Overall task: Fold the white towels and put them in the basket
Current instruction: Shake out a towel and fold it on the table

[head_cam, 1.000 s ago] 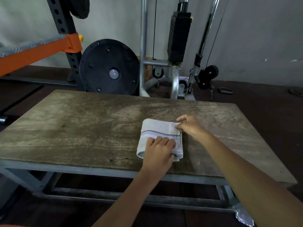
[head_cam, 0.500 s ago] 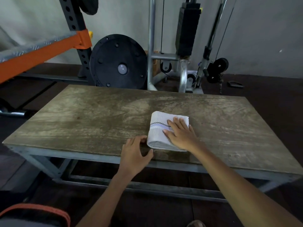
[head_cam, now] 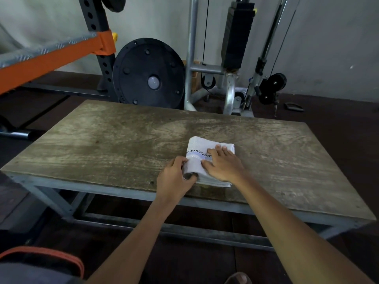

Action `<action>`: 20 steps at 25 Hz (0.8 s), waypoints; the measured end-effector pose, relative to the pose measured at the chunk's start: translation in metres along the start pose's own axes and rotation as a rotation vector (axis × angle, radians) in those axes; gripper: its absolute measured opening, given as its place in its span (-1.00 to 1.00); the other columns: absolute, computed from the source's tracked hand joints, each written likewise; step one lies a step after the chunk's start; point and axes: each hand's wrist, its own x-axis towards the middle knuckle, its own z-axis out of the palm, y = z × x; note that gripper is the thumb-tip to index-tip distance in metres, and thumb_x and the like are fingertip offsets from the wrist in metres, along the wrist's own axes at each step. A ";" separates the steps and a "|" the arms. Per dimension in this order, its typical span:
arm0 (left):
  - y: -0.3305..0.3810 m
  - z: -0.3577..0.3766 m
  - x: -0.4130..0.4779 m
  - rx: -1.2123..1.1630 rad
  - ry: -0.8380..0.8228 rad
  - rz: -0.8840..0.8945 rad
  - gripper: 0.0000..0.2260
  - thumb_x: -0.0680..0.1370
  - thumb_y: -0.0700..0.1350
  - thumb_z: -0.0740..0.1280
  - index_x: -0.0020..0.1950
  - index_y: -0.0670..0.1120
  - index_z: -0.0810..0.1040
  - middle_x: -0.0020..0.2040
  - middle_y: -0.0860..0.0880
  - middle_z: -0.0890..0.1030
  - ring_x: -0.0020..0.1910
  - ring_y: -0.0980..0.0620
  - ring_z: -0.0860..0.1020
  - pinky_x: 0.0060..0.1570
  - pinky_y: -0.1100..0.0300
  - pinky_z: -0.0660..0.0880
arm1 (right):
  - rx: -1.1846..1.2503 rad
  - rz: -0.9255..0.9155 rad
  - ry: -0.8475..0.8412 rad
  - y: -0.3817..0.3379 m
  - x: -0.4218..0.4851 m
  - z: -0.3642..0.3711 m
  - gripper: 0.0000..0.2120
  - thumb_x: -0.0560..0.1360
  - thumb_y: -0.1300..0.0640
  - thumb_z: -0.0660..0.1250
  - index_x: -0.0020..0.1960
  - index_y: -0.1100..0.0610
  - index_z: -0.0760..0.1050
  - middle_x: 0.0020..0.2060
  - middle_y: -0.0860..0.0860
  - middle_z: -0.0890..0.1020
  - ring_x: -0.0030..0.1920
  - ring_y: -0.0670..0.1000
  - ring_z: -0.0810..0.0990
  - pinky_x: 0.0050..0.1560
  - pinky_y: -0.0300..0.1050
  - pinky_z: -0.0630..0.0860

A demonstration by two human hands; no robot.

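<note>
A folded white towel [head_cam: 200, 147] with a black checked line and a pale blue band lies on the wooden table [head_cam: 114, 144], near its front edge. My left hand [head_cam: 174, 179] grips the towel's left front edge, thumb under the fold and fingers curled over it. My right hand [head_cam: 223, 165] lies flat on top of the towel with fingers straight, pressing it down. At the bottom left corner shows the orange rim of a dark basket [head_cam: 51, 256], mostly out of frame.
The table stands on a grey metal frame [head_cam: 205, 201]. Behind it are a black weight plate [head_cam: 147, 72], an orange and black rack [head_cam: 61, 56] and a cable machine with a weight stack [head_cam: 235, 37]. Dark floor surrounds the table.
My left hand has moved right from the table beside the towel and taken hold of its left edge. My right hand stays flat on the towel. The camera has dipped slightly.
</note>
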 end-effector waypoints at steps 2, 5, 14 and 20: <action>-0.003 -0.005 0.004 -0.007 -0.008 -0.038 -0.67 0.40 0.00 0.40 0.13 0.01 0.46 -0.03 0.11 0.59 -0.13 0.08 0.56 -0.19 0.13 0.50 | -0.002 -0.004 0.011 0.001 0.001 0.001 -0.40 0.59 -0.22 -0.07 0.53 0.06 0.02 0.54 0.19 -0.06 0.54 0.17 -0.07 0.51 0.04 -0.08; -0.009 -0.008 0.007 0.041 0.047 -0.061 -0.82 0.49 0.00 0.31 0.05 -0.01 0.47 -0.21 0.02 0.63 -0.30 -0.01 0.56 -0.27 0.13 0.46 | 0.009 -0.012 0.048 0.003 0.000 0.003 -0.42 0.60 -0.20 -0.07 0.52 0.06 0.06 0.54 0.18 -0.02 0.54 0.15 -0.04 0.50 0.04 -0.06; 0.006 -0.010 0.021 0.393 -0.032 0.234 -0.70 0.45 -0.07 0.33 0.12 -0.11 0.38 0.07 -0.03 0.46 -0.11 -0.08 0.55 -0.32 0.14 0.33 | -0.031 -0.028 0.069 0.007 0.002 0.011 -0.41 0.60 -0.20 -0.11 0.53 0.07 0.02 0.54 0.19 -0.02 0.54 0.16 -0.06 0.53 0.04 -0.09; -0.027 -0.006 0.012 0.317 0.195 0.514 -0.91 0.39 -0.16 0.25 -0.12 -0.11 0.47 -0.29 -0.01 0.58 -0.40 -0.02 0.56 -0.42 0.23 0.41 | -0.015 -0.025 0.067 0.006 -0.001 0.011 -0.41 0.60 -0.21 -0.10 0.53 0.07 0.02 0.54 0.19 -0.04 0.55 0.15 -0.09 0.53 0.04 -0.11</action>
